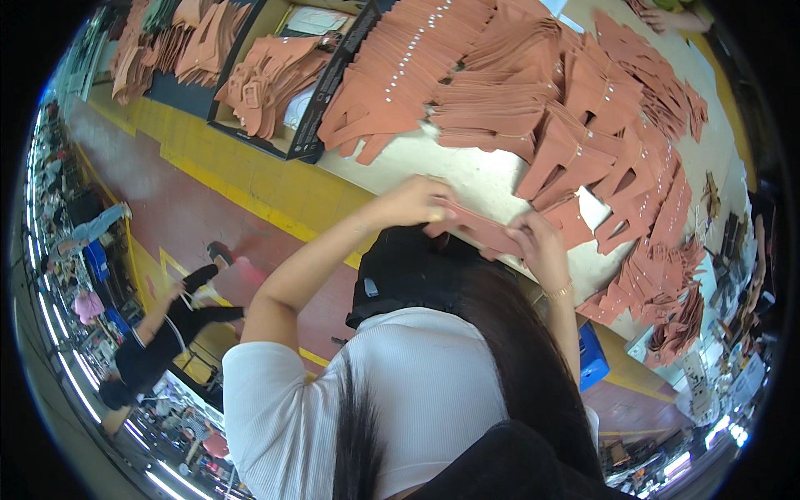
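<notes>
A flat terracotta-coloured cut piece (pixel 482 227), leather-like with a cut-out in it, is stretched between my two hands at the near edge of the table (pixel 487 173). My left hand (pixel 415 202) pinches its left end. On the other end, my right hand (pixel 537 243) is closed, the fingers bent over the piece. Just beyond my hands, stacks of the same cut pieces (pixel 496 108) lie fanned out, many with small white marks. Close to my right hand lie more loose pieces (pixel 567 223).
A black-sided box (pixel 305 137) with more pieces stands at the table's left end. Another person's hand (pixel 664 20) is at the far right corner. A blue bin (pixel 592 357) sits below the table's right side. Someone in dark clothes (pixel 162 337) is on the floor at left.
</notes>
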Demonstrator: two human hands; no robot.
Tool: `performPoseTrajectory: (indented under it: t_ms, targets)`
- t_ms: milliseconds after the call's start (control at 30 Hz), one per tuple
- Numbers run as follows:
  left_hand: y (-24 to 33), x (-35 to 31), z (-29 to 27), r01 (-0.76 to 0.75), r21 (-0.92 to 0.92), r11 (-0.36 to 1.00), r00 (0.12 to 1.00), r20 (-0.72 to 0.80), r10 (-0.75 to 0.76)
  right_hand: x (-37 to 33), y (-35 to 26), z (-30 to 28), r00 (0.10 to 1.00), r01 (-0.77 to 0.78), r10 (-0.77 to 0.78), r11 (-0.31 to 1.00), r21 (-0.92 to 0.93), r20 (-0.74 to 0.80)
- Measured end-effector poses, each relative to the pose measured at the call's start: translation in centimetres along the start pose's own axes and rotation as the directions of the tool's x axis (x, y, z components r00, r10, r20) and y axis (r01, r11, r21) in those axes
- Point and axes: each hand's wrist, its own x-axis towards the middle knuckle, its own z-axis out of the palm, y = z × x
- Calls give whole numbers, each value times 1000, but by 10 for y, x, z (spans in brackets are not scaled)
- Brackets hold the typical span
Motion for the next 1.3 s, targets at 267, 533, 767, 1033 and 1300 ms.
performPoseTrajectory:
  t_ms: [267,533,767,1033,1300]
  targets:
    - [-33,-42,-115,463,422,780,760,-642,-103,183,-11,153,986,143,-158,968,205,59]
    - [-69,5,-141,545,510,666,628,-774,79,238,-32,182,997,40,-43,999,-35,-63]
    - [-78,14,-141,572,493,656,641,-767,18,240,-31,190,994,18,-29,995,-96,-108]
    - [-85,-21,-90,411,562,718,533,-787,311,238,-37,192,991,21,-44,983,-180,-123]
    - [-150,-73,-24,-336,-941,47,549,-236,-801,243,-40,189,997,10,-28,972,-235,-73]
